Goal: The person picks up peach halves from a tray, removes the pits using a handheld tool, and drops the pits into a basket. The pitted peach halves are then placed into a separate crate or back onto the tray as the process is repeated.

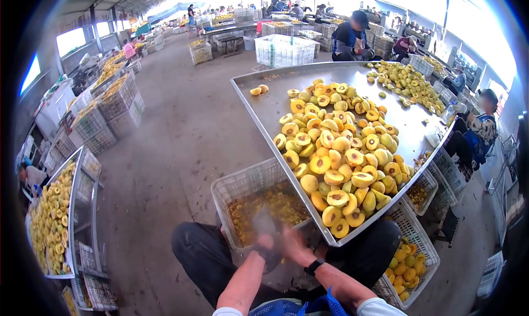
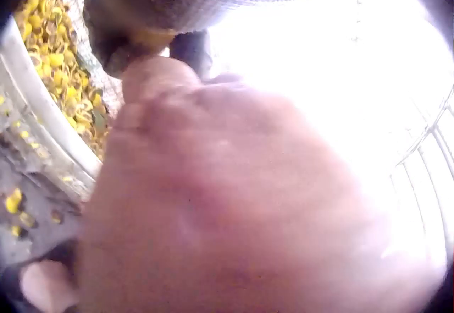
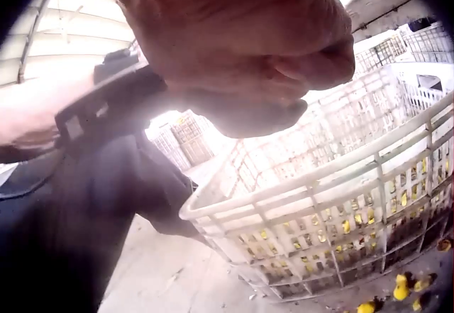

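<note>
Both bare hands meet low over the lap, beside the near end of a crate (image 1: 242, 178) with yellow fruit scraps. At the fingers of my left hand (image 2: 234, 185) is a dark grey knitted glove (image 2: 163, 1) with a ribbed edge; the fingers grip it, and it shows blurred in the head view. My right hand (image 3: 241, 43) is close on the right, its fingers curled, with nothing visible in them. To the right above the hands, a metal table (image 1: 259, 109) bears a heap of halved yellow peaches (image 1: 330, 150).
A crate of peach halves (image 1: 424, 250) stands under the table's right side, beside the right knee. On the left is another fruit-laden table (image 1: 71, 228). Stacked crates (image 1: 118, 101) line the left aisle. A seated person (image 1: 352, 37) works beyond the table; another sits at the right.
</note>
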### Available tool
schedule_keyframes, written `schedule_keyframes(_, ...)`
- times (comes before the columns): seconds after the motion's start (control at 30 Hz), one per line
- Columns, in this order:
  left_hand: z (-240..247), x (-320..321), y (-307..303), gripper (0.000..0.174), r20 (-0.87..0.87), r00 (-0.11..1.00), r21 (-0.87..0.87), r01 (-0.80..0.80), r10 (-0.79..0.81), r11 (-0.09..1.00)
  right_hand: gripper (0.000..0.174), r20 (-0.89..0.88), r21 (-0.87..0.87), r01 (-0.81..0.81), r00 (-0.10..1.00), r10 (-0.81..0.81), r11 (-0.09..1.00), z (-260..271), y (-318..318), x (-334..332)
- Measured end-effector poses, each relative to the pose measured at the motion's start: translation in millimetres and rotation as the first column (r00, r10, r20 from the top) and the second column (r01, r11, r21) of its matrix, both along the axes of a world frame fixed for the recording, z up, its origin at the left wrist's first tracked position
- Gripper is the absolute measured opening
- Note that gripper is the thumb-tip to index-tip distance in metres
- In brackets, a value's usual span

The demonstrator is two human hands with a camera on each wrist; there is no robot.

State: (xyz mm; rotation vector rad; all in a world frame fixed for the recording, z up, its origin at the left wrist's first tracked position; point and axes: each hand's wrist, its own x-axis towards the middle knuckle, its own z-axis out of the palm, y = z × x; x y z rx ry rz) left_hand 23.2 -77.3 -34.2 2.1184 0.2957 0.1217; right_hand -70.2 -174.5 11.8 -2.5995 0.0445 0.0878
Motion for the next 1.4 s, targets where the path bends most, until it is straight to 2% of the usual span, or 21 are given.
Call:
schedule_keyframes(0.03, -8.3, 1.8, 0.2, 0.042, 0.006, 1.0, 0.062, 0.017, -0.017, 0.998, 0.024, -0.001, 0.0, -0.001, 1.0, 0.001, 1.0, -5.3, -1.5, 0.8)
schedule_keyframes(0.1, -53.5, 15.6, 1.7, 0.046, -0.064, 0.998, -0.147, -0.024, 0.014, 0.989, 0.025, 0.193, -0.099, -0.046, 0.979, 0.065, 0.994, -17.4, -4.9, 3.2)
schedule_keyframes(0.17, -134.3, 39.0, 5.5, 0.05, -0.064, 0.998, -0.294, -0.036, 0.018, 0.955, 0.027, 0.204, -0.108, -0.064, 0.975, 0.085, 0.992, -23.3, -8.0, 4.3)
schedule_keyframes(0.3, -91.7, 13.3, 10.7, 0.054, -0.004, 0.998, -0.094, 0.057, -0.058, 0.994, 0.03, 0.331, -0.218, -0.047, 0.936, 0.119, 0.975, -51.5, -14.2, 9.7)
schedule_keyframes(0.37, -79.9, 10.8, 20.6, 0.052, -0.045, 0.996, -0.257, 0.068, -0.083, 0.964, 0.04, 0.308, -0.32, -0.013, 0.944, 0.117, 0.947, -76.5, -29.3, 11.2)
schedule_keyframes(0.4, -72.3, 11.5, 24.3, 0.051, -0.096, 0.992, -0.437, 0.032, -0.082, 0.899, 0.043, 0.202, -0.351, -0.031, 0.973, 0.108, 0.936, -76.4, -37.0, 10.8)
schedule_keyframes(0.47, -49.2, 16.1, 29.4, 0.049, -0.274, 0.958, -0.793, -0.173, -0.089, 0.584, 0.034, 0.045, -0.305, 0.01, 0.999, 0.004, 0.952, -74.4, -43.1, 12.2)
schedule_keyframes(0.53, -21.3, 22.1, 31.3, 0.047, -0.407, 0.904, -0.885, -0.354, -0.134, 0.302, 0.023, 0.164, -0.121, 0.055, 0.986, -0.034, 0.991, -60.3, -47.3, 8.8)
schedule_keyframes(0.6, -7.1, 21.7, 36.5, 0.047, -0.399, 0.885, -0.914, -0.363, -0.239, 0.18, 0.022, 0.173, -0.099, 0.068, 0.984, -0.05, 0.993, -58.2, -48.5, 12.6)
schedule_keyframes(0.8, -3.1, 7.2, 41.1, 0.051, -0.211, 0.923, -0.973, -0.166, -0.323, 0.161, 0.027, 0.218, 0.074, 0.089, 0.971, -0.103, 0.993, -34.5, -40.1, 12.6)
schedule_keyframes(0.93, -9.9, 1.2, 42.9, 0.051, -0.204, 0.941, -0.978, -0.184, -0.271, 0.097, 0.027, 0.311, 0.02, 0.036, 0.95, -0.041, 0.999, -45.5, -41.5, 10.9)
schedule_keyframes(1.0, -14.1, 1.7, 46.6, 0.05, -0.229, 0.953, -0.972, -0.214, -0.201, 0.094, 0.037, 0.013, -0.155, -0.043, 0.999, 0.045, 0.987, -46.1, -45.4, 11.6)
schedule_keyframes(1.03, -18.7, 0.9, 49.8, 0.051, -0.162, 0.963, -0.984, -0.142, -0.216, 0.107, 0.062, 0.134, -0.22, -0.028, 0.989, 0.058, 0.975, -44.3, -43.2, 8.4)
schedule_keyframes(1.07, -25.6, 1.5, 51.8, 0.051, -0.162, 0.962, -0.984, -0.142, -0.218, 0.106, 0.062, 0.134, -0.221, -0.025, 0.989, 0.056, 0.975, -42.7, -41.7, 7.7)
schedule_keyframes(1.1, -30.9, 0.8, 53.1, 0.051, -0.101, 0.98, -0.943, -0.04, -0.17, 0.331, 0.061, 0.198, -0.172, 0.012, 0.98, 0.023, 0.985, -38.5, -38.9, 5.1)
schedule_keyframes(1.13, -34.7, 0.4, 53.9, 0.051, -0.075, 0.984, -0.926, -0.009, -0.162, 0.377, 0.061, 0.266, -0.119, 0.049, 0.964, -0.016, 0.992, -34.0, -37.8, 4.6)
schedule_keyframes(1.17, -37.4, 0.0, 54.5, 0.051, -0.05, 0.987, -0.906, 0.02, -0.154, 0.423, 0.06, 0.052, -0.149, 0.003, 0.999, 0.004, 0.989, -30.6, -39.1, 1.4)
schedule_keyframes(1.2, -34.7, -1.1, 54.1, 0.051, -0.025, 0.989, -0.882, 0.046, -0.145, 0.469, 0.06, 0.064, -0.15, 0.027, 0.998, -0.017, 0.988, -38.3, -40.2, -2.4)
schedule_keyframes(1.23, -10.1, -9.5, 49.9, 0.051, 0.044, 0.975, -0.905, 0.132, -0.219, 0.404, 0.054, 0.102, -0.126, 0.022, 0.995, -0.009, 0.992, -54.3, -41.7, -4.8)
schedule_keyframes(1.3, 52.1, -13.4, 32.0, 0.053, -0.091, 0.95, -0.996, -0.091, -0.299, 0.015, 0.038, 0.162, -0.029, -0.014, 0.987, 0.019, 0.999, -49.4, -46.6, -6.5)
schedule_keyframes(1.4, 104.0, -27.2, -6.1, 0.053, 0.185, 0.893, -0.943, 0.28, -0.411, 0.182, 0.028, 0.181, 0.073, 0.004, 0.983, -0.018, 0.997, -24.8, -39.4, -16.6)
